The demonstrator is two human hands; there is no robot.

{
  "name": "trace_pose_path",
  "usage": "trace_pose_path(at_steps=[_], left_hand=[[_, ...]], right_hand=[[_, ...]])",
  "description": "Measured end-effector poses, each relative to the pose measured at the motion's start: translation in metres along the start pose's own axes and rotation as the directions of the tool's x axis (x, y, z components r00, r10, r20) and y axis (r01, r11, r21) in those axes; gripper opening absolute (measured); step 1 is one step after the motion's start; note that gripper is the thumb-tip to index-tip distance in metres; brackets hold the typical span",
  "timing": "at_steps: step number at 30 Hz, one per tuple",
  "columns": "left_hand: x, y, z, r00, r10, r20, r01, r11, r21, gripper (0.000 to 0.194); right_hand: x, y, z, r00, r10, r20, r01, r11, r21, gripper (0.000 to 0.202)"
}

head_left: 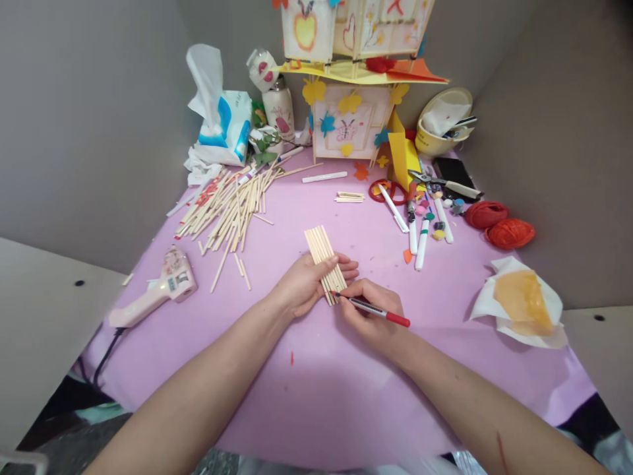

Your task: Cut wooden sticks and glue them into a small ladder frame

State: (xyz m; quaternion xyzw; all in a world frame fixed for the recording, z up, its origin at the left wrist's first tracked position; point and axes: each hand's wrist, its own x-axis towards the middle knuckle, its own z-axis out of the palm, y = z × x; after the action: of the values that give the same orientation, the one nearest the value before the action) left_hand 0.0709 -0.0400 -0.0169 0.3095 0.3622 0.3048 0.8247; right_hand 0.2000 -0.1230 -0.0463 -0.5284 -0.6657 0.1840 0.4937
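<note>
In my left hand lies a row of pale wooden sticks, side by side, with the thumb pressed across them. My right hand grips a pen with a grey barrel and a red end cap. Its tip meets the lower part of the sticks, where small dark marks show. Both hands are over the middle of the purple-covered table. Beyond them are a short bundle of sticks and a white marker.
A loose heap of sticks and a pink glue gun lie left. At the back stands a decorated stick house. Right are red-handled scissors, pliers, markers, red yarn and stained tissue.
</note>
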Motion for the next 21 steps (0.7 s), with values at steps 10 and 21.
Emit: trace_pose_path(at_steps=[10, 21], left_hand=[[0.0004, -0.0013, -0.0026, 1.000, -0.002, 0.015, 0.002, 1.000, -0.005, 0.013], [0.0002, -0.0013, -0.0017, 1.000, -0.006, 0.000, 0.006, 1.000, 0.001, 0.012]], right_hand=[[-0.0009, -0.0010, -0.0003, 1.000, 0.024, -0.001, -0.024, 1.000, 0.000, 0.005], [0.0010, -0.0025, -0.0010, 0.999, 0.044, -0.001, -0.044, 0.999, -0.006, 0.004]])
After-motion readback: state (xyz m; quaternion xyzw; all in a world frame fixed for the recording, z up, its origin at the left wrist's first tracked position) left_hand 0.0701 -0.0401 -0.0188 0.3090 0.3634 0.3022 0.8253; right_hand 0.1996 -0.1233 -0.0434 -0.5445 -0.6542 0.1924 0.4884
